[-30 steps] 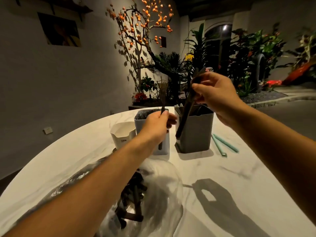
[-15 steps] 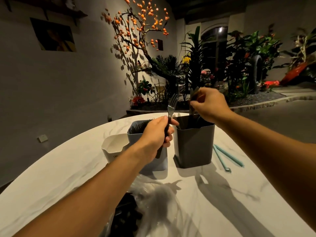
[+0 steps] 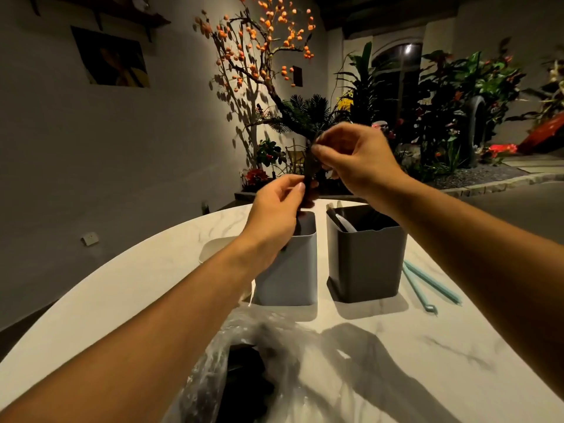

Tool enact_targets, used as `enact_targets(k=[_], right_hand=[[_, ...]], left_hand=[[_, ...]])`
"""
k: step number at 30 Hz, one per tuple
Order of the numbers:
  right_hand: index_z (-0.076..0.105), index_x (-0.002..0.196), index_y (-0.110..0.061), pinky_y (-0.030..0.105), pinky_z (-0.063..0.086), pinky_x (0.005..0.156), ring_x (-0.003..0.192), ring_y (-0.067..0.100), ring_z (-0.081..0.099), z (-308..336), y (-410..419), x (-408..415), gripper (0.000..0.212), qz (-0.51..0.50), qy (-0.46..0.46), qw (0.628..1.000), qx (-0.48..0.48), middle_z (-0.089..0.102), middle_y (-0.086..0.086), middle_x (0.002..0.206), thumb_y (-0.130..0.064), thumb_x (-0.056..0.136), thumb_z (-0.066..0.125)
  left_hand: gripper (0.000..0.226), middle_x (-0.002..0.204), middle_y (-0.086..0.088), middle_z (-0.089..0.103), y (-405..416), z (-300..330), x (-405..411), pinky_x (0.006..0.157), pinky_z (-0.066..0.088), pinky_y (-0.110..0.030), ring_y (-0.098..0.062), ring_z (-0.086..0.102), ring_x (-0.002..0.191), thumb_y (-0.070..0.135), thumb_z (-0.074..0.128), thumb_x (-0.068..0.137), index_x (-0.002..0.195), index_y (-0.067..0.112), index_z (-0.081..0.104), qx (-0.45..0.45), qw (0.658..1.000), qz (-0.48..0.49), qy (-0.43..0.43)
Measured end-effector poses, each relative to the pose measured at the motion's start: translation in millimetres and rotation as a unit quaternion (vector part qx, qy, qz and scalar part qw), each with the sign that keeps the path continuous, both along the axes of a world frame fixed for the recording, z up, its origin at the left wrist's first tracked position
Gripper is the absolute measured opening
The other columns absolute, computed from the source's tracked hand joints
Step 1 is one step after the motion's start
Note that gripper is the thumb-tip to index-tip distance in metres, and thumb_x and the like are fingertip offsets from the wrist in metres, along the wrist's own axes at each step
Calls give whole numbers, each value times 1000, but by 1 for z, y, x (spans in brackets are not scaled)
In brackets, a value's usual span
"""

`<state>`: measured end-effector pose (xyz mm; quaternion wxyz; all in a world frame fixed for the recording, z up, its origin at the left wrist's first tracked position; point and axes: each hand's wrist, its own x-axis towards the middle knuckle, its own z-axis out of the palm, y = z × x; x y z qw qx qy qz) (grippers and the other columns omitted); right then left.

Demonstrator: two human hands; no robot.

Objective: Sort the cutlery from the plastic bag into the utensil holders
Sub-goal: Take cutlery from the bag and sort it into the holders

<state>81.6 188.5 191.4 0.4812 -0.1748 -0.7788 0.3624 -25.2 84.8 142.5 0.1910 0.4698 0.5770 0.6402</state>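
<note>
Okay, head view: left hand [image 3: 276, 209] pinches the lower end of a dark cutlery piece [image 3: 309, 172] between thumb and fingertips, above the light grey holder [image 3: 290, 270]. Right hand [image 3: 355, 160] pinches its upper end, other fingers loosely curled. Dark grey holder [image 3: 366, 264] just right, cutlery inside. Plastic bag [image 3: 244, 361] near, on the marble table [image 3: 427, 346]. Teal straws [image 3: 427, 285] far right.

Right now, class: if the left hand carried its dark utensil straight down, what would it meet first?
Most likely the open top of the light grey holder, directly beneath the left hand pinching the dark utensil. Depth is unclear in this single view, so it might clip the rim instead.
</note>
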Motion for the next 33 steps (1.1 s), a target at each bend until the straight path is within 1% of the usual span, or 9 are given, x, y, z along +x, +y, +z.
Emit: enact_targets(k=[4, 7, 10, 17, 20, 23, 26, 29, 33], right_hand=[[66, 99, -18, 15, 54, 72, 81, -2, 66, 16, -5, -5, 11, -38, 92, 994, 43, 67, -9, 91, -11, 95, 60], [68, 107, -15, 22, 56, 83, 89, 4, 65, 11, -6, -14, 17, -46, 18, 996, 72, 68, -6, 101, -8, 95, 58], [71, 111, -13, 28, 55, 91, 96, 8, 65, -11, -3, -27, 22, -59, -91, 990, 93, 71, 2, 109, -6, 93, 61], [70, 114, -18, 30, 57, 88, 96, 13, 67, -49, 15, -51, 29, -72, -232, 968, 69, 72, 2, 106, -3, 89, 66], [64, 123, -16, 35, 57, 89, 102, 18, 65, -54, 17, -55, 38, -101, -235, 964, 69, 70, 4, 110, -1, 88, 66], [67, 119, -16, 32, 54, 92, 101, 16, 64, -50, 13, -50, 34, -128, -205, 967, 86, 69, 3, 110, 0, 89, 63], [70, 111, -16, 27, 53, 88, 97, 14, 65, -44, 0, -37, 25, -129, -179, 970, 99, 70, 2, 107, -4, 91, 62], [71, 102, -16, 28, 58, 76, 83, 14, 68, -42, -30, -21, 12, -62, -173, 979, 86, 71, 0, 96, -16, 93, 64], [72, 95, -10, 21, 55, 56, 68, 13, 71, -49, -76, 0, 16, 84, -274, 958, 30, 72, 5, 83, -24, 92, 66]], left_hand=[[32, 113, 2, 72, -1, 13, -26, 99, 51, -32, -14, 65, 111, 11, 40, 107, 111, 24, 69, 38, 997, 49, 40], [39, 115, 1, 72, 0, 11, -41, 103, 51, -36, -15, 65, 112, 6, 36, 107, 108, 25, 70, 25, 997, 63, 27], [38, 116, -3, 70, 0, -1, -47, 101, 52, -39, -19, 65, 112, 7, 34, 107, 111, 23, 68, -16, 997, 68, 10], [38, 112, -8, 69, -8, -13, -60, 91, 56, -31, -23, 65, 108, 2, 33, 106, 113, 16, 68, -52, 994, 96, -8], [38, 113, -9, 67, -15, -14, -62, 87, 56, -28, -22, 65, 106, -1, 33, 105, 117, 13, 66, -66, 993, 100, -5], [40, 109, -8, 68, -25, -13, -62, 80, 57, -22, -20, 66, 101, -6, 32, 103, 116, 13, 65, -72, 992, 104, 5], [39, 103, -10, 67, -37, -10, -55, 72, 58, -20, -20, 67, 92, -8, 32, 102, 110, 12, 64, -69, 993, 99, 5], [32, 97, -11, 66, -57, -10, -41, 66, 58, -22, -17, 67, 80, -4, 35, 103, 109, 11, 63, -71, 994, 81, 13], [22, 90, -10, 66, -91, -18, -18, 59, 55, -27, -17, 66, 68, 3, 42, 103, 112, 10, 61, -99, 992, 51, 62]])
